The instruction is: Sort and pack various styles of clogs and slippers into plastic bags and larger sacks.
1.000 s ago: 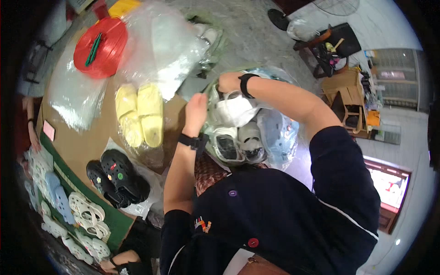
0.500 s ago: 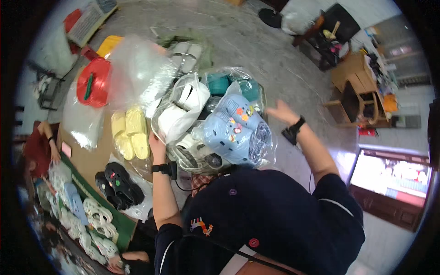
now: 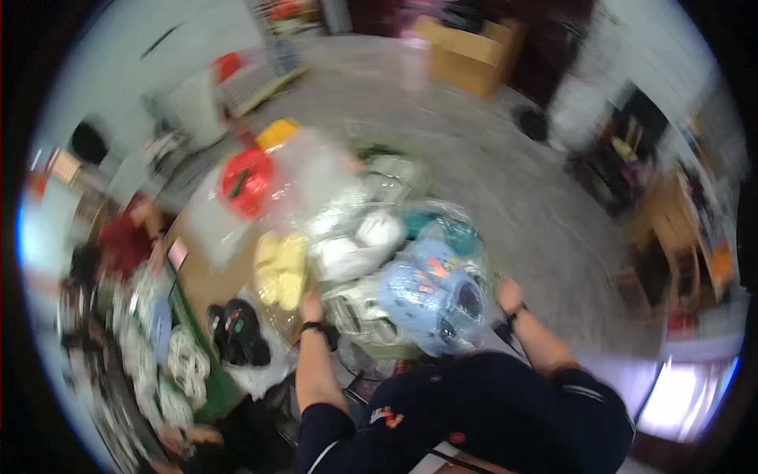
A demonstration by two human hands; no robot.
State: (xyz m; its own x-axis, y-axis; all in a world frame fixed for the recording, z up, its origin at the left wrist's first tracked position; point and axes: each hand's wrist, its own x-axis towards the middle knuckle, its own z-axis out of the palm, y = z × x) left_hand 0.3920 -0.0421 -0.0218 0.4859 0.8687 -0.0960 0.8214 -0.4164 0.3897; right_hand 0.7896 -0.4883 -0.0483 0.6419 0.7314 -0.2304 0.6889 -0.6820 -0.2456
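Observation:
Between my two hands sits a heap of footwear in clear plastic bags. Light-blue clogs (image 3: pixel 426 288) with coloured charms lie on top at its right. White slippers (image 3: pixel 379 229) are at the back, teal ones (image 3: pixel 462 235) behind the blue pair, and white-and-dark shoes (image 3: pixel 363 308) near the front. My left hand (image 3: pixel 311 305) is at the heap's left edge, beside bagged yellow slippers (image 3: pixel 280 270). My right hand (image 3: pixel 509 294) is at the heap's right edge, close to the blue clogs. Motion blur smears the fingers of both hands, and what they grip cannot be made out.
Left of the heap, a brown board (image 3: pixel 217 265) bears a red roll (image 3: pixel 247 182), loose clear plastic and black clogs (image 3: pixel 237 332). Another person's arm (image 3: pixel 150 221) is at the far left, near several white clogs (image 3: pixel 188 359). A cardboard box (image 3: pixel 466 59) stands far back.
The whole view has swung, so the heap appears lower and further right. My right hand, earlier apart from the heap with fingers spread, is now at its right edge. My left hand stays at the left edge.

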